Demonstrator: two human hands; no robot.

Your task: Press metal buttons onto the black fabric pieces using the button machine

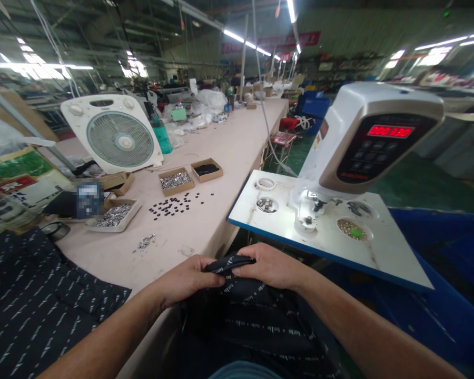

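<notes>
A dark patterned garment (245, 321) lies in my lap below the table edge. My left hand (187, 279) and my right hand (270, 266) both pinch a folded edge of it, fingers closed on the cloth between them. Just beyond my hands stands a white press machine (363, 142) with a red digital display, on a white plate (383, 247) with small round dishes. Loose black buttons (169, 206) are scattered on the pink table to the left.
Cardboard trays of metal snaps (176, 180) and black parts (206, 169) sit on the long pink table (229, 152), beside a white box fan (114, 134). A pile of the same dark cloth (35, 305) lies at the left. Blue bins stand at the right.
</notes>
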